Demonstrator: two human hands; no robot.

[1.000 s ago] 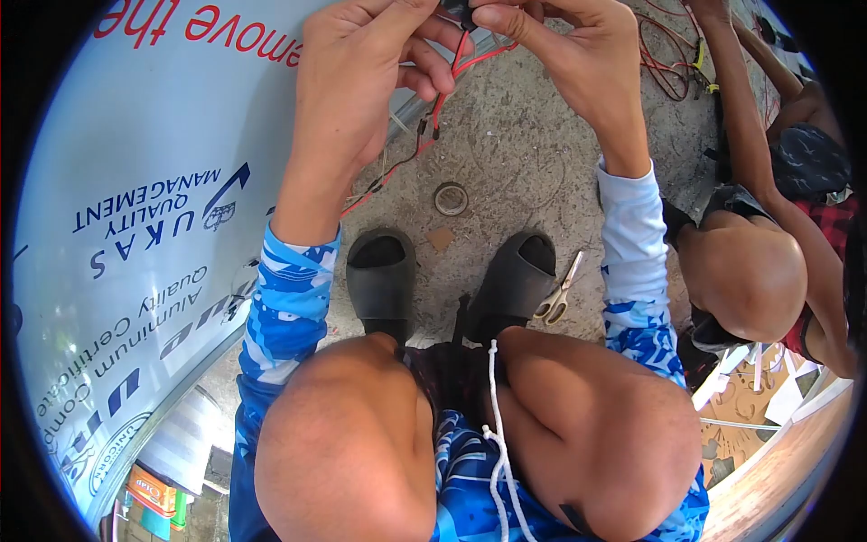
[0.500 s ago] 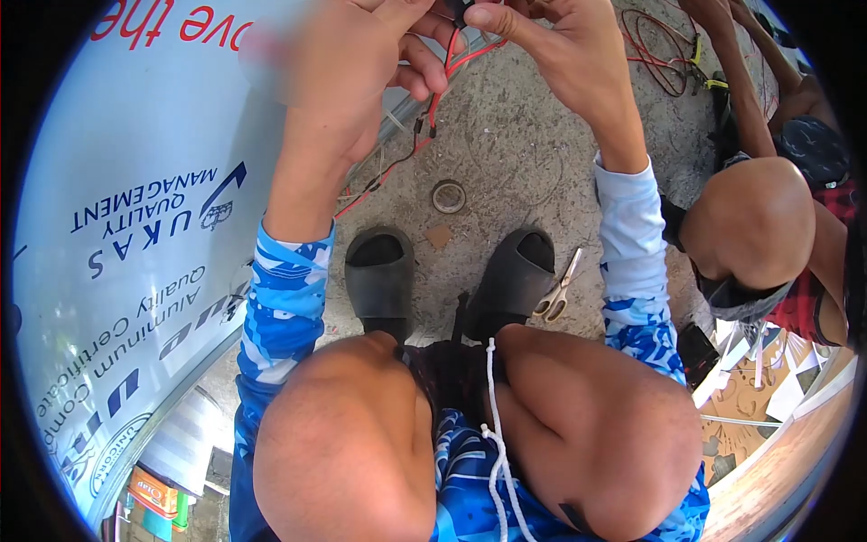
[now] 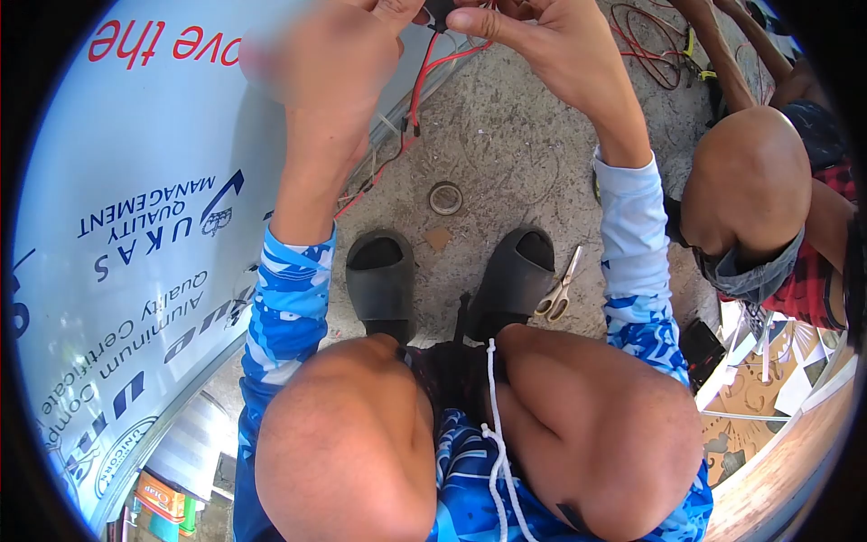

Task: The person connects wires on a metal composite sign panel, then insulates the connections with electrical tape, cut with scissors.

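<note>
We record, left to right, the left hand (image 3: 339,63), blurred, its grip we cannot tell; the black piece (image 3: 439,14) just right of it, red wire (image 3: 419,88) slanting back toward that wrist; the right hand (image 3: 571,61), thumb against the piece, pinching it.

Red wires (image 3: 417,95) beside a printed panel (image 3: 181,316)

The person's right hand (image 3: 564,54) grips a small black piece (image 3: 439,13) at the top edge; the left hand (image 3: 339,63), partly blurred, is just beside it. The wires trail down from there. On the concrete floor (image 3: 515,163), a ring-shaped roll (image 3: 444,184) lies ahead of dark sandals (image 3: 380,285), and scissors (image 3: 560,289) lie just beside the right one. A co-worker's knee (image 3: 750,176) shows at right.
</note>
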